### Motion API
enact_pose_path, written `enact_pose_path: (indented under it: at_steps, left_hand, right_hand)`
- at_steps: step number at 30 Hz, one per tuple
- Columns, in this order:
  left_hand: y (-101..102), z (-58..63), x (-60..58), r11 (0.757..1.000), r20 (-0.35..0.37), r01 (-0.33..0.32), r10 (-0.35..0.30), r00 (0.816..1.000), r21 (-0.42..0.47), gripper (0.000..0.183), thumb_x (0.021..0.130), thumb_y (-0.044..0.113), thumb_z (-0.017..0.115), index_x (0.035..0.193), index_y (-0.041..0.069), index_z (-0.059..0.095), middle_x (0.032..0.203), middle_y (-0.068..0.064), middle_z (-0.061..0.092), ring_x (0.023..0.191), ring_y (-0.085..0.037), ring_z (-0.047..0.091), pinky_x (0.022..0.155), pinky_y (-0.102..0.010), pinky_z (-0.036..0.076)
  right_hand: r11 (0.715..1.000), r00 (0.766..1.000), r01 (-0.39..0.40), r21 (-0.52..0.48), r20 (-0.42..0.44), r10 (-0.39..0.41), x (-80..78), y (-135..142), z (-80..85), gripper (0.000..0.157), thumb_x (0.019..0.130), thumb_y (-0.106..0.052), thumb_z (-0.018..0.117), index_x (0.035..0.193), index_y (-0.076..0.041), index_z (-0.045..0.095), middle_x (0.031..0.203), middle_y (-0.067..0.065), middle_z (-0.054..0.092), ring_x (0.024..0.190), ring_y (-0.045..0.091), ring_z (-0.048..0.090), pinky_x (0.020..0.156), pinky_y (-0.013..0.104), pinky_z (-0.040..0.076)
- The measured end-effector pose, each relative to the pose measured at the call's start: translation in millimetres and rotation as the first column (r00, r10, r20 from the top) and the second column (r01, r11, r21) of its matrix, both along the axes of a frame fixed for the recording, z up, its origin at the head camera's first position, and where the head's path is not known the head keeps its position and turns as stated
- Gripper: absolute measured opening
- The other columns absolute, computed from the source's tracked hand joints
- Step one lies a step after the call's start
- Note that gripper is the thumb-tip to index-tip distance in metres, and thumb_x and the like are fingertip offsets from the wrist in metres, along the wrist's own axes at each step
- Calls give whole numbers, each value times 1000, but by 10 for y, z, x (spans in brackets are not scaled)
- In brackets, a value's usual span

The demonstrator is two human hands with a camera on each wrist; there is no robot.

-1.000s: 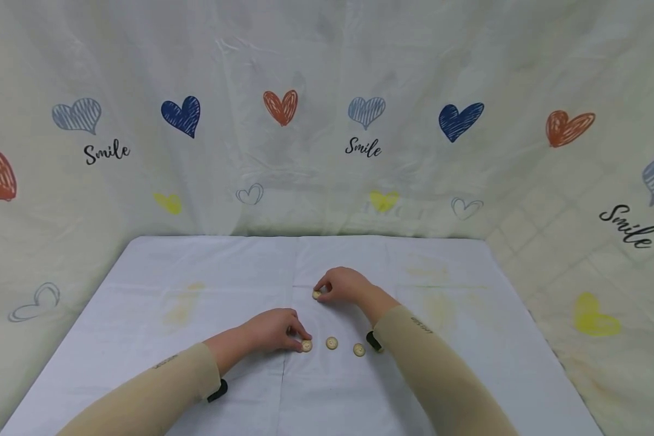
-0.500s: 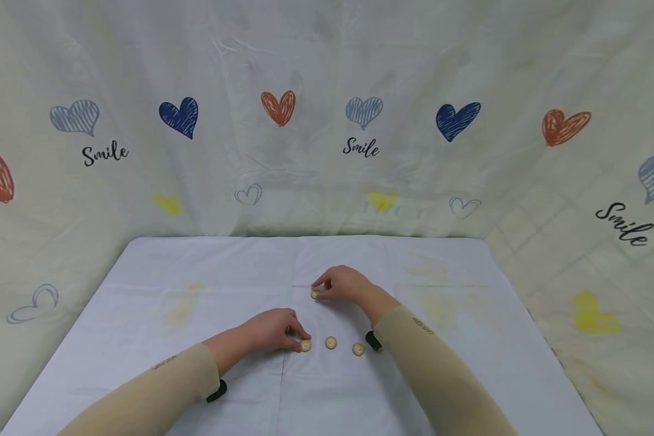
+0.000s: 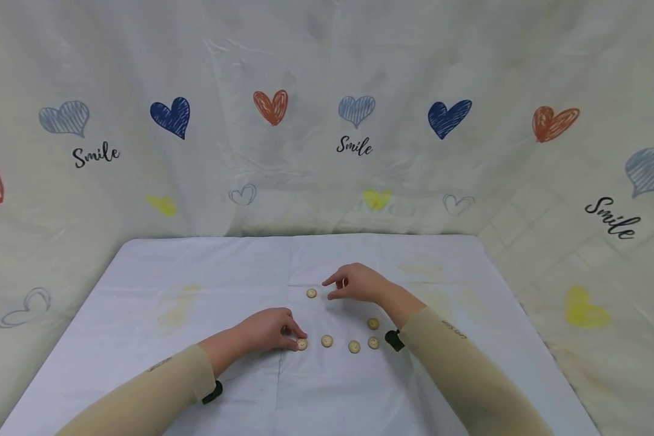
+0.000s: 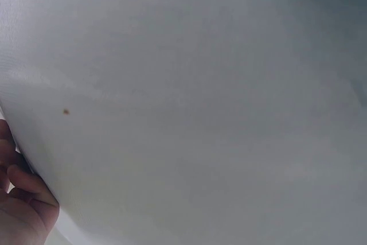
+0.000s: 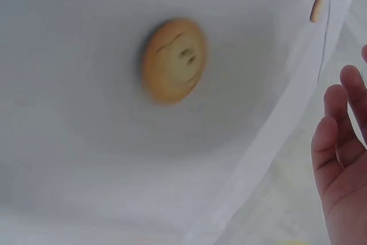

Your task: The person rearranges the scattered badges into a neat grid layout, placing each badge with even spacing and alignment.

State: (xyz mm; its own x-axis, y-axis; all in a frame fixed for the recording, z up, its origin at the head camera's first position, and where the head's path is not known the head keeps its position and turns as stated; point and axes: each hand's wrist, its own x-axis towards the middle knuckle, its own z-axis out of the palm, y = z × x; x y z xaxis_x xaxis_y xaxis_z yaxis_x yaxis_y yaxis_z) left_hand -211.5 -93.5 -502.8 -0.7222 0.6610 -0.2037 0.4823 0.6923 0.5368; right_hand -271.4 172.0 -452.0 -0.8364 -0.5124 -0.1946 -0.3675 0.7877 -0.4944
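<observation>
My left hand [image 3: 269, 330] pinches a round pale wooden button [image 3: 302, 344] at the table's middle, between thumb and fingertips. In the left wrist view that hand [image 4: 26, 205] shows only at the lower left corner, and the button is out of sight. Farther back lies another wooden button [image 3: 311, 293], flat on the cloth. Just right of it hovers my right hand [image 3: 356, 283], thumb and fingers apart, touching nothing. The right wrist view has this hand [image 5: 344, 147] at its right edge, with a two-holed button [image 5: 175, 61] on the cloth nearby.
Rightward from my left hand a curved line of buttons begins with one button [image 3: 327, 341], then a second button [image 3: 354, 346], a third button [image 3: 373, 343] and a higher button [image 3: 373, 324]. White cloth covers the table [image 3: 223, 266]; a heart-printed curtain [image 3: 316, 169] stands behind.
My right hand has let go of the far button and drawn back to the right. Two buttons beside my right forearm have come fully into view. The left hand stays in place.
</observation>
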Motion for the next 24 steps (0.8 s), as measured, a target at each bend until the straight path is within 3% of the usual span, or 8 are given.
enact_pose_path:
  at_steps: [16, 24]
  left_hand:
    - [-9, 30, 32, 1000, -9, -14, 14, 1000, 24, 23, 82, 30, 82, 105, 30, 80, 85, 16, 57, 77, -3, 49, 72, -25, 43]
    - [-18, 8, 19, 1000, -18, -3, 4, 1000, 28, 23, 82, 31, 82, 105, 30, 80, 84, 16, 56, 76, -2, 49, 71, -24, 43]
  right_hand:
    - [999, 1000, 16, -42, -3, -16, 490, 854, 6, 35, 84, -32, 80, 116, -17, 76, 79, -11, 60, 77, 11, 55, 68, 28, 47]
    - [997, 1000, 15, -69, -11, -15, 554, 989, -124, 31, 83, -32, 81, 112, -19, 78, 77, -11, 60, 73, 9, 54, 65, 27, 47]
